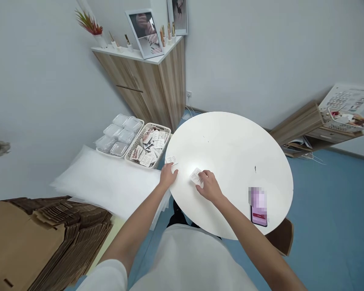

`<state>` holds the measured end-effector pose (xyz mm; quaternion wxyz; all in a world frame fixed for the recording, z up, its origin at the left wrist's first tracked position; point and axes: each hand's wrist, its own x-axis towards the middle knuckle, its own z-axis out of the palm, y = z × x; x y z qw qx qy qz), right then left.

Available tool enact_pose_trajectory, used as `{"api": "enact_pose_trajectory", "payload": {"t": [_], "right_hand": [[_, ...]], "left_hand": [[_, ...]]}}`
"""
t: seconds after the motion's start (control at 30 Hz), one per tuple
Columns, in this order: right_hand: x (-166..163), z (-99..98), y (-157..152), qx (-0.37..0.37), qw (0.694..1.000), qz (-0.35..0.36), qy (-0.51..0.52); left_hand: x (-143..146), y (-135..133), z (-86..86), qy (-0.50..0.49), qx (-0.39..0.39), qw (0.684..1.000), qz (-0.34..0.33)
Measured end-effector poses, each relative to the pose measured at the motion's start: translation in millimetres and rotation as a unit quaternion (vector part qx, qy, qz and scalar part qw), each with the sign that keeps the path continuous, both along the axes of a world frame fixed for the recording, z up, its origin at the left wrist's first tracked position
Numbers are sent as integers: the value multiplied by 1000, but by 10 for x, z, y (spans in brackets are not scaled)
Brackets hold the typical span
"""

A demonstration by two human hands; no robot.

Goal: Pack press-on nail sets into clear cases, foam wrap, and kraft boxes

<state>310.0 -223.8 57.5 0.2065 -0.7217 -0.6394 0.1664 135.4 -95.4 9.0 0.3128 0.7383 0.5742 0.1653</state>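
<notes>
Near-square printed card [195, 176] lies just left of my right hand [210, 187], thumb and fingers pinching its right side, over the round table [230, 153]. My left hand [168, 176] touches a second card [172, 159] at the rim; pinched or not, can't tell.

Printed white card [195, 176], second card [171, 160] leftward

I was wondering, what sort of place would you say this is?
It looks like a small packing area, perhaps in a shop or studio. Suggesting this are the stacked flat cardboard, the clear plastic boxes and the basket full of printed cards.
</notes>
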Motion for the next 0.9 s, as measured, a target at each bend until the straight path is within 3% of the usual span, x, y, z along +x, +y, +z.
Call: {"api": "enact_pose_trajectory", "payload": {"t": [0.17,0.3,0.4,0.47,0.57,0.73,0.83,0.9], "right_hand": [[-57,-104,150,-8,999,7,33],[-172,-189,329,-22,999,-4,47],[-274,-215,439,-30,998,-22,52],[-355,-203,512,-30,998,-31,53],[-489,-154,631,-26,997,-35,57],[-691,-82,828,-18,998,-19,54],[-766,-55,908,-14,998,-16,61],[-793,-20,932,-2,997,-17,80]], "left_hand": [[-24,544,-152,186,44,976,-107],[-5,679,-206,214,48,959,-182],[-89,722,-158,194,71,957,-202],[-223,787,-90,170,105,963,-183],[-522,961,-5,160,130,973,-101],[-955,1216,2,163,79,983,-22],[-971,1144,57,94,80,992,-6],[-875,968,150,-7,56,998,1]]}}
